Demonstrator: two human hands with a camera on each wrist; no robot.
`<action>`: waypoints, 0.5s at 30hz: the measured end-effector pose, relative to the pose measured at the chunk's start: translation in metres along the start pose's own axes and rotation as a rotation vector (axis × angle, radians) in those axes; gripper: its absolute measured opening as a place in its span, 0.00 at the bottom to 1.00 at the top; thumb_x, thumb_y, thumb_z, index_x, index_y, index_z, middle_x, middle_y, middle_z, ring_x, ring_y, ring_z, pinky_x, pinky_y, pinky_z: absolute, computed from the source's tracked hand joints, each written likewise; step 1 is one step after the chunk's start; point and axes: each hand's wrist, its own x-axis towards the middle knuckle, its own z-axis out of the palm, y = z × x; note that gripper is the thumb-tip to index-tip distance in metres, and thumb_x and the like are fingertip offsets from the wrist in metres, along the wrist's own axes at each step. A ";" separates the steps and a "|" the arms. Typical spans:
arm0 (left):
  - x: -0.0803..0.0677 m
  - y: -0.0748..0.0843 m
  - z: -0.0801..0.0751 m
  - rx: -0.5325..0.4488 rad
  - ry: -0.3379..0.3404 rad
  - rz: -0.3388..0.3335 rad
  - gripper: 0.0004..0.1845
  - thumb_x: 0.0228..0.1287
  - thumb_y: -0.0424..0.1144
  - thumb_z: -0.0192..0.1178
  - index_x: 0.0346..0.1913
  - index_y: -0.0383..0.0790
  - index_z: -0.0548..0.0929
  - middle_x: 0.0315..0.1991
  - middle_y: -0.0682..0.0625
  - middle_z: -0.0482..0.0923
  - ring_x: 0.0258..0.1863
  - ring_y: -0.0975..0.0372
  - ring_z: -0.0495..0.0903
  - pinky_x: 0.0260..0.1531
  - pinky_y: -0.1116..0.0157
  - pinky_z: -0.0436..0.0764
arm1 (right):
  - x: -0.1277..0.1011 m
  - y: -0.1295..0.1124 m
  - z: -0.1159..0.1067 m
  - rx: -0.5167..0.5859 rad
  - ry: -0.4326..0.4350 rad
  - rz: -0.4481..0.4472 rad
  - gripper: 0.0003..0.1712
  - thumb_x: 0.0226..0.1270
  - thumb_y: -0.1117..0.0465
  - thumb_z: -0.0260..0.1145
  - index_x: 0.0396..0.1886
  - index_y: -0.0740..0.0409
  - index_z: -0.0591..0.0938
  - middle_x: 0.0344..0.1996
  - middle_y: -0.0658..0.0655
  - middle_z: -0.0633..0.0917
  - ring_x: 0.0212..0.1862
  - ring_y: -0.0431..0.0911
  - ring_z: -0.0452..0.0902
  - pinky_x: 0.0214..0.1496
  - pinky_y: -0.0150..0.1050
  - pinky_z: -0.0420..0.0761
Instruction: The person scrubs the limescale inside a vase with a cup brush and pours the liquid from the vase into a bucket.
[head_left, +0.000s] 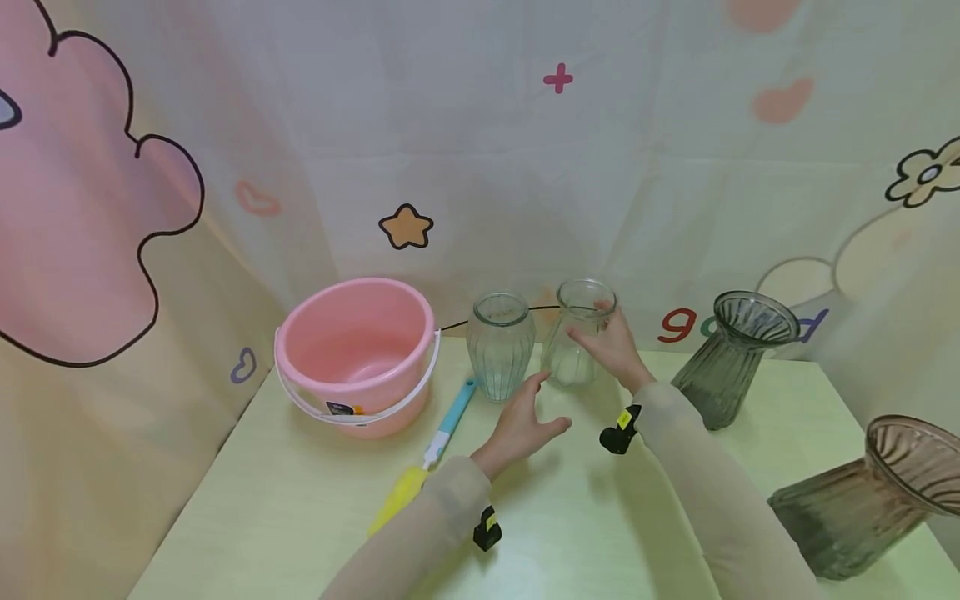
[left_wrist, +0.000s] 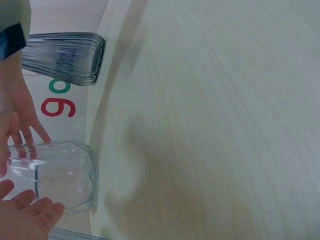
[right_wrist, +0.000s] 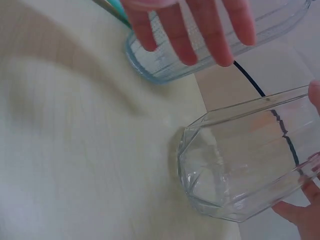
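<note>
My right hand (head_left: 621, 354) is around the neck of a clear glass vase (head_left: 570, 358), thumb in front and fingers behind. The vase stands upright on the table near its back edge, and its faceted base (right_wrist: 205, 175) shows in the right wrist view. My left hand (head_left: 521, 427) hovers over the table in front of the vases, thumb spread from the fingers, holding nothing. A second clear ribbed vase (head_left: 501, 354) stands to the left of the first. In the left wrist view the left hand (left_wrist: 27, 215) appears palm-up beside the glass.
A pink bucket (head_left: 356, 333) with a white handle stands at the back left. Beside it lies a brush with a blue-and-white handle (head_left: 453, 417) and yellow head (head_left: 402, 493). On the right are a grey-green glass vase (head_left: 722, 375) and a brownish one (head_left: 843, 508).
</note>
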 end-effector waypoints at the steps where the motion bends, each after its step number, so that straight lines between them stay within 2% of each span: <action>1: 0.001 0.001 0.000 0.003 -0.002 0.002 0.39 0.55 0.46 0.64 0.68 0.44 0.58 0.66 0.49 0.61 0.63 0.55 0.64 0.58 0.54 0.68 | -0.002 0.001 -0.001 0.010 -0.008 -0.002 0.46 0.56 0.52 0.68 0.68 0.58 0.52 0.65 0.64 0.60 0.67 0.59 0.55 0.63 0.60 0.59; 5: 0.007 0.004 -0.002 0.015 -0.005 0.007 0.43 0.54 0.47 0.64 0.70 0.45 0.54 0.68 0.48 0.58 0.66 0.55 0.60 0.60 0.54 0.65 | -0.017 0.000 -0.006 0.005 -0.044 -0.006 0.47 0.55 0.52 0.69 0.68 0.55 0.52 0.65 0.63 0.61 0.68 0.58 0.54 0.64 0.60 0.57; 10: 0.011 0.007 -0.008 0.018 -0.014 0.023 0.48 0.52 0.48 0.67 0.71 0.49 0.49 0.70 0.49 0.54 0.68 0.54 0.58 0.61 0.51 0.64 | -0.044 -0.005 -0.012 -0.086 -0.106 -0.001 0.42 0.53 0.48 0.69 0.64 0.54 0.59 0.63 0.59 0.67 0.64 0.56 0.62 0.59 0.61 0.64; 15: 0.013 0.009 -0.014 0.022 -0.062 0.053 0.52 0.48 0.49 0.69 0.71 0.55 0.47 0.70 0.49 0.52 0.69 0.54 0.55 0.60 0.47 0.63 | -0.073 -0.012 -0.017 -0.002 -0.197 -0.014 0.39 0.53 0.51 0.70 0.62 0.48 0.62 0.63 0.55 0.67 0.64 0.56 0.63 0.55 0.61 0.68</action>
